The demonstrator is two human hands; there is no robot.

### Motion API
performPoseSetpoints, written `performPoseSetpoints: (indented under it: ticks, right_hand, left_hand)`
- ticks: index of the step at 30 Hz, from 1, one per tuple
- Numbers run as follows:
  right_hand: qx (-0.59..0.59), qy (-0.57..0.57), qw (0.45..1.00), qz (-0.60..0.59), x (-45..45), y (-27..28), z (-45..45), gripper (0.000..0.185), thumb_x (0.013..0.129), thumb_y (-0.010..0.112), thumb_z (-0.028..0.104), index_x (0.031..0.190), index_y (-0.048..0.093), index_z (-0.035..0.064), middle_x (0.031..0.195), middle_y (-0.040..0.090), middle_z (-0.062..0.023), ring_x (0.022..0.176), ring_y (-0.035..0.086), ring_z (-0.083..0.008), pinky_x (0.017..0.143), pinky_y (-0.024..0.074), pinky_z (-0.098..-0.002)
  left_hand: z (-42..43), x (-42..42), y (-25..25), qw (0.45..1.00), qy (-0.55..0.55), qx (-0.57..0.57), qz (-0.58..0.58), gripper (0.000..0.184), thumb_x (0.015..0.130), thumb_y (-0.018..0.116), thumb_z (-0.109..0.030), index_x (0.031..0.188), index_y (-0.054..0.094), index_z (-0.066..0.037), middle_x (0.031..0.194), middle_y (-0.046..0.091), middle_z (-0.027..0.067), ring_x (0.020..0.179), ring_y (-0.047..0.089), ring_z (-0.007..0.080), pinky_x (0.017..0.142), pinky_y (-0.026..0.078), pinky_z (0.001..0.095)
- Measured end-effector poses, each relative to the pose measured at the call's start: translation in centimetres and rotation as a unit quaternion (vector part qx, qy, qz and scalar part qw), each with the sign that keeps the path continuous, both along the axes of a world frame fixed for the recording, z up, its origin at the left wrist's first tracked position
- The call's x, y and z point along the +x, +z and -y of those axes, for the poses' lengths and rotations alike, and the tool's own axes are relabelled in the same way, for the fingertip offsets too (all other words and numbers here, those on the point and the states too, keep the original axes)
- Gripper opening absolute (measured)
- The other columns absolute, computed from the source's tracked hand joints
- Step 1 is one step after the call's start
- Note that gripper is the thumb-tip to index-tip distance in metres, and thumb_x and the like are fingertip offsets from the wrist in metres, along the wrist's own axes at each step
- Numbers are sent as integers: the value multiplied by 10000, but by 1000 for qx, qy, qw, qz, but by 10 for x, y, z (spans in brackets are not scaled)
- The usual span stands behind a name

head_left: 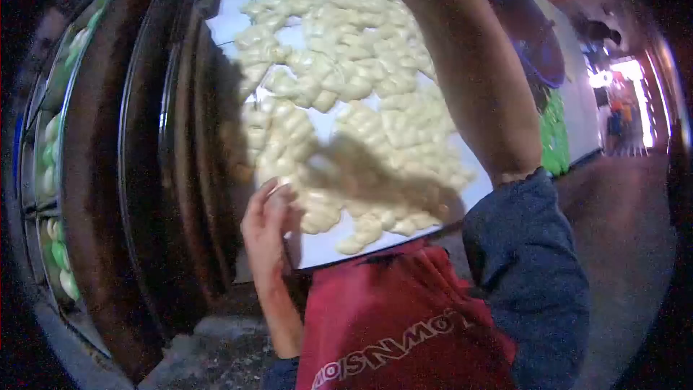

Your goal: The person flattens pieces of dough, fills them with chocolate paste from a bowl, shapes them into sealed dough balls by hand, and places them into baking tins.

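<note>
Pale pieces, spread's long axis away from apron; left hand alongside

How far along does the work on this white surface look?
Well along, I'd judge: pale pieces already cover most of the white surface. The left hand is at its left edge; whether it grips anything is unclear. The right hand is out of view. Bare patches show near the apron; whether they need filling can't be told.

Dim surroundings, glaring doorway light, soft blur, fisheye-curved edges
</note>
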State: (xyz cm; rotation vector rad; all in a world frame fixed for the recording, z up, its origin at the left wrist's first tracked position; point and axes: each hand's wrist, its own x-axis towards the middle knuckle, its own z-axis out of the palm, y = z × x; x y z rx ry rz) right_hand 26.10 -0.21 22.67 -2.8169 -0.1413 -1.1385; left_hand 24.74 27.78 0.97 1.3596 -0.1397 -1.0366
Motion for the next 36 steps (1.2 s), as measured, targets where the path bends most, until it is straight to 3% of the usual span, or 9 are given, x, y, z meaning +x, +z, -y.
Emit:
performPoseSetpoints:
  ticks: [5, 8, 16, 19, 24, 27, 32, 35, 36]
  right_hand:
    - [207, -155, 951, -168, -212, -73, 11, 381, 847, 677, 382, 1022, 678, 43, 841, 686, -157, 738, 678, -290, 674, 517, -360]
    - [402, -320, 811, -281, -314, -129, -20, 357, 860, 650, 350, 1021, 678, 33, 853, 688, -160, 763, 683, -294, 683, 505, -381]
    - [485, -531, 660, -219, -420, -214, -83, 432, 832, 679, 336, 1180, 635, 85, 1148, 614, -169, 927, 642, -292, 814, 508, -374]
    - [333, -503, 764, -229, -424, -235, -80, 479, 826, 682, 350, 1236, 608, 115, 1243, 535, -156, 1075, 550, -330, 902, 464, -417]
    - [340, -305, 872, -177, -437, -250, -59, 259, 819, 693, 262, 903, 578, 46, 1153, 578, -140, 1113, 518, -303, 913, 441, -428]
    - [668, -319, 628, -240, -450, -237, -63, 214, 840, 664, 199, 929, 562, 32, 1093, 590, -125, 1039, 555, -213, 851, 465, -354]
    - [827, -213, 520, -24, -457, -239, -66, 433, 842, 679, 140, 1252, 549, 93, 980, 612, -73, 896, 582, -132, 813, 478, -303]
    - [716, -206, 643, -175, -460, -239, -56, 363, 839, 684, 143, 1179, 584, 66, 1005, 607, -80, 895, 591, -147, 809, 479, -311]
    - [595, -259, 736, -192, -461, -246, -55, 305, 829, 693, 152, 1101, 609, 43, 978, 619, -95, 884, 597, -152, 796, 478, -300]
  left_hand:
    - [-18, -34, -15, 998, -23, 13, 57, 335, 951, 591, -168, 1233, 555, 7, 919, 698, 86, 686, 619, 81, 541, 440, 202]
    - [-9, -50, -6, 992, -62, 62, 89, 305, 949, 592, -164, 1209, 579, -6, 860, 677, 57, 642, 578, 64, 544, 429, 192]
    - [92, -129, 9, 946, -260, 30, 192, 239, 932, 600, -121, 1149, 621, -22, 860, 655, 52, 713, 599, 83, 627, 473, 216]
    - [124, -161, 15, 872, -344, 15, 346, 258, 889, 649, -131, 1131, 632, -43, 938, 673, 103, 779, 652, 186, 682, 512, 277]
    - [158, -207, -6, 728, -397, -97, 551, 456, 764, 762, -174, 1189, 607, -112, 1163, 605, 117, 1018, 602, 316, 841, 489, 383]
    - [164, -226, -13, 674, -428, -79, 596, 578, 729, 781, -263, 1252, 563, -151, 1346, 483, 103, 1260, 437, 317, 953, 382, 454]
    - [170, -241, -18, 640, -428, -61, 635, 697, 737, 763, -333, 1349, 481, -154, 1410, 427, 91, 1332, 356, 307, 983, 308, 494]
    - [175, -248, -21, 625, -448, -53, 637, 758, 742, 748, -337, 1396, 425, -136, 1417, 421, 86, 1339, 347, 284, 1000, 276, 501]
    - [176, -250, -21, 623, -454, -57, 635, 765, 740, 748, -336, 1401, 419, -136, 1421, 416, 84, 1342, 343, 279, 1002, 274, 497]
